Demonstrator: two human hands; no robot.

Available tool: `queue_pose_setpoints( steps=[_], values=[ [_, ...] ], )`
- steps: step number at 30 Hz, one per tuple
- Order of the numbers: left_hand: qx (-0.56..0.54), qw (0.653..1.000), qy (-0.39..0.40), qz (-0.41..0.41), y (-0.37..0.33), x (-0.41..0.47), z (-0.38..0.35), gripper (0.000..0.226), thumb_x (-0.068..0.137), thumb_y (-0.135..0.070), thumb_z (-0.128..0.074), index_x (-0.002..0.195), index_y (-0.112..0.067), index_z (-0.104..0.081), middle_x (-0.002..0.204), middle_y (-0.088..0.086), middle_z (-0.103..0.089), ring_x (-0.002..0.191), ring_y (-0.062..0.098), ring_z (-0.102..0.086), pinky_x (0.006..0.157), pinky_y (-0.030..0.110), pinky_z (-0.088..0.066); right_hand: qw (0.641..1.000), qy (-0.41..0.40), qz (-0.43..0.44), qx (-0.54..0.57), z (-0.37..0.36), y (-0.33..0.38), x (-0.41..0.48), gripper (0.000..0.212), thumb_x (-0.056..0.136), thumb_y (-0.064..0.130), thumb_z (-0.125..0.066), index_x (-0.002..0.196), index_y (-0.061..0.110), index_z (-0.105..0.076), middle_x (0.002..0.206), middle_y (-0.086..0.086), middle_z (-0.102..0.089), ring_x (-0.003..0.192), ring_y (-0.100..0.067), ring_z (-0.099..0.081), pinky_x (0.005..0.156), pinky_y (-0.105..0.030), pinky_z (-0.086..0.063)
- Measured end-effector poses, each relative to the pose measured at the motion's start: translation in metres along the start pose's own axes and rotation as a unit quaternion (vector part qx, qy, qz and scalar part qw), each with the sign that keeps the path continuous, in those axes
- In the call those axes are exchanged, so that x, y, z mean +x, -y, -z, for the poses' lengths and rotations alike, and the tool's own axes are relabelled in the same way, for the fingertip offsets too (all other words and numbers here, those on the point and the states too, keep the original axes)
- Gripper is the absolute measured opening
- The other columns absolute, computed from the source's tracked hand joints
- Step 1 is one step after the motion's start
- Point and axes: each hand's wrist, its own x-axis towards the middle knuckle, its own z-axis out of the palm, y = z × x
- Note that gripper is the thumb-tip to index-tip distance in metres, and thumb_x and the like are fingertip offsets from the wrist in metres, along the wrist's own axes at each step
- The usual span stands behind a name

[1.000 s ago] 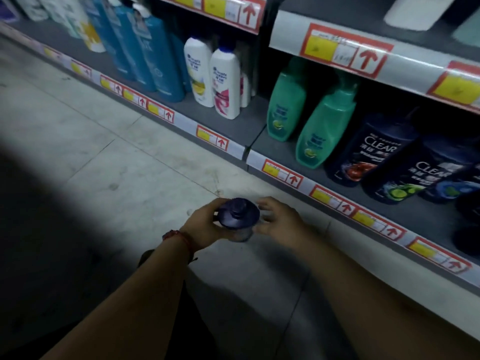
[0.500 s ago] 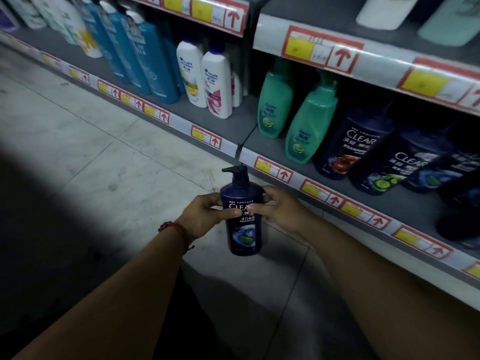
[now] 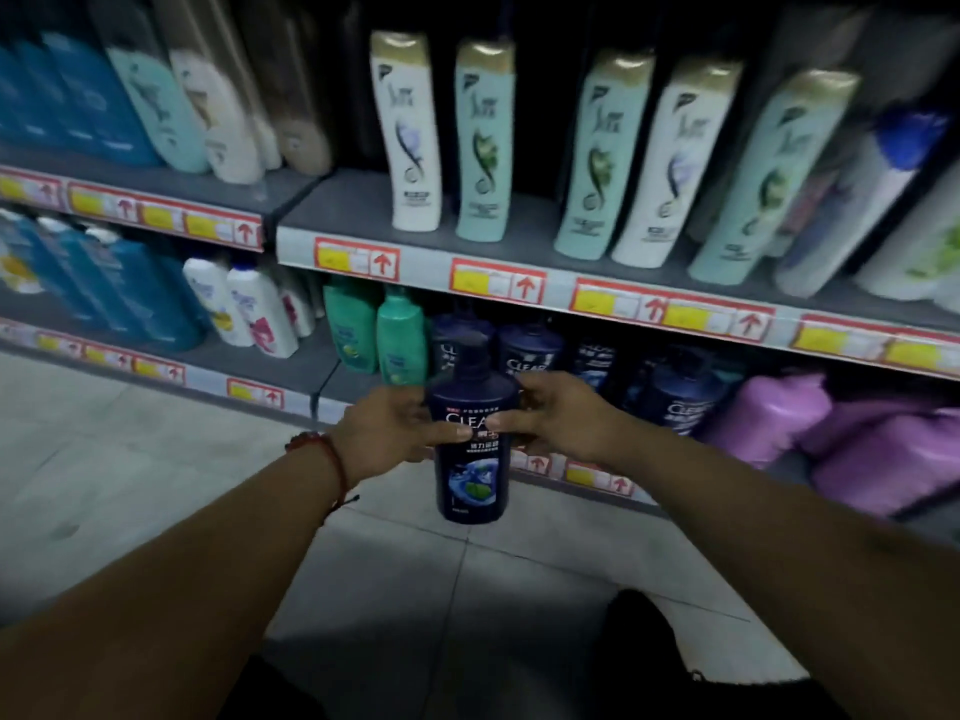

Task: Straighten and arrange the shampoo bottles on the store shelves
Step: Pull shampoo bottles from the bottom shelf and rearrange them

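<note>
A dark navy Clear pump bottle stands upright in the air in front of the bottom shelf, label toward me. My left hand grips its left side and my right hand grips its right side, fingertips meeting on the label. Behind it, more dark Clear bottles stand in a row on the bottom shelf, next to two green pump bottles. The held bottle hides part of that row.
The middle shelf carries tall white and mint bottles. Blue bottles and white bottles fill the lower left shelf. Pink refill packs lie at the lower right. Grey tiled floor stretches to the left.
The bottle went from cap-toward-me to upright with the label facing me, and both hands raised it toward the bottom shelf. My view tilted up, bringing the middle shelf into sight.
</note>
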Motion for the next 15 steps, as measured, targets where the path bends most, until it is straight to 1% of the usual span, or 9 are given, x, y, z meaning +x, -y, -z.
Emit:
queue_pose_setpoints(
  steps=[1, 3, 5, 7, 10, 11, 13, 14, 15],
  values=[
    [-0.008, 1.000, 0.013, -0.009, -0.013, 0.005, -0.011, 0.032, 0.077, -0.013, -0.082, 0.106, -0.023, -0.073, 0.090, -0.009, -0.076, 0.081, 0.006, -0.071, 0.063, 0.022, -0.057, 1.000, -0.006, 0.010, -0.011, 0.015, 0.005, -0.009, 0.030, 0.085, 0.012, -0.077, 0.113, 0.005, -0.069, 0.105, -0.014, -0.073, 0.092, -0.022, -0.068, 0.080, -0.041, -0.056],
    [-0.005, 1.000, 0.019, -0.020, -0.034, 0.014, -0.032, 0.038, 0.075, -0.010, -0.083, 0.111, -0.018, -0.072, 0.086, -0.006, -0.076, 0.078, 0.011, -0.071, 0.064, 0.025, -0.058, 0.999, -0.030, 0.019, -0.020, 0.040, 0.007, -0.023, 0.030, 0.085, 0.008, -0.076, 0.113, 0.003, -0.068, 0.107, -0.011, -0.073, 0.095, -0.020, -0.068, 0.082, -0.039, -0.056],
    [-0.005, 0.999, 0.033, -0.020, -0.045, 0.022, -0.053, 0.039, 0.075, -0.014, -0.084, 0.110, -0.022, -0.071, 0.083, -0.006, -0.077, 0.072, 0.014, -0.072, 0.066, 0.029, -0.060, 0.998, -0.067, 0.013, -0.017, 0.058, -0.001, -0.034, 0.030, 0.085, 0.009, -0.077, 0.113, 0.006, -0.067, 0.105, -0.008, -0.073, 0.092, -0.019, -0.068, 0.077, -0.035, -0.057],
    [-0.014, 0.999, 0.040, -0.021, -0.043, 0.032, -0.074, 0.039, 0.077, -0.014, -0.083, 0.113, -0.023, -0.069, 0.085, -0.002, -0.077, 0.070, 0.017, -0.073, 0.069, 0.036, -0.062, 0.996, -0.090, 0.003, 0.003, 0.069, -0.018, -0.040, 0.031, 0.085, 0.009, -0.076, 0.114, 0.011, -0.066, 0.099, -0.001, -0.072, 0.085, -0.012, -0.067, 0.067, -0.026, -0.055],
    [-0.055, 0.998, 0.020, -0.022, -0.024, 0.048, -0.099, 0.044, 0.079, -0.006, -0.080, 0.118, -0.021, -0.067, 0.100, 0.013, -0.074, 0.087, 0.033, -0.072, 0.080, 0.052, -0.060, 0.993, -0.112, -0.010, 0.019, 0.076, -0.043, -0.036, 0.030, 0.085, 0.006, -0.076, 0.111, 0.017, -0.065, 0.089, 0.009, -0.070, 0.074, -0.002, -0.063, 0.060, -0.015, -0.049],
    [-0.068, 0.997, 0.009, -0.023, -0.016, 0.055, -0.105, 0.044, 0.078, -0.005, -0.080, 0.117, -0.022, -0.067, 0.105, 0.016, -0.073, 0.096, 0.038, -0.070, 0.083, 0.056, -0.058, 0.992, -0.126, -0.013, 0.017, 0.076, -0.051, -0.033, 0.032, 0.085, 0.004, -0.076, 0.112, 0.016, -0.064, 0.092, 0.008, -0.071, 0.077, -0.003, -0.064, 0.063, -0.017, -0.051],
    [-0.084, 0.996, -0.005, -0.026, -0.001, 0.070, -0.117, 0.047, 0.079, -0.003, -0.079, 0.120, -0.021, -0.065, 0.116, 0.015, -0.070, 0.108, 0.038, -0.065, 0.086, 0.053, -0.058, 0.987, -0.161, -0.018, 0.013, 0.073, -0.066, -0.026, 0.037, 0.084, 0.004, -0.076, 0.117, 0.015, -0.063, 0.107, 0.000, -0.072, 0.098, -0.015, -0.068, 0.081, -0.033, -0.058],
    [-0.086, 0.996, -0.009, -0.030, 0.004, 0.077, -0.122, 0.049, 0.079, -0.003, -0.079, 0.123, -0.020, -0.064, 0.119, 0.014, -0.068, 0.112, 0.036, -0.064, 0.088, 0.050, -0.058, 0.984, -0.175, -0.020, 0.013, 0.072, -0.073, -0.023, 0.040, 0.084, 0.004, -0.076, 0.120, 0.013, -0.062, 0.114, -0.003, -0.072, 0.105, -0.021, -0.067, 0.091, -0.042, -0.057],
    [-0.083, 0.996, -0.012, -0.036, 0.008, 0.085, -0.126, 0.052, 0.078, -0.004, -0.080, 0.126, -0.018, -0.064, 0.120, 0.012, -0.068, 0.114, 0.034, -0.063, 0.089, 0.050, -0.057, 0.982, -0.186, -0.023, 0.012, 0.072, -0.079, -0.020, 0.042, 0.084, 0.004, -0.076, 0.122, 0.013, -0.061, 0.117, -0.005, -0.071, 0.109, -0.024, -0.066, 0.095, -0.047, -0.055]
  ],
)
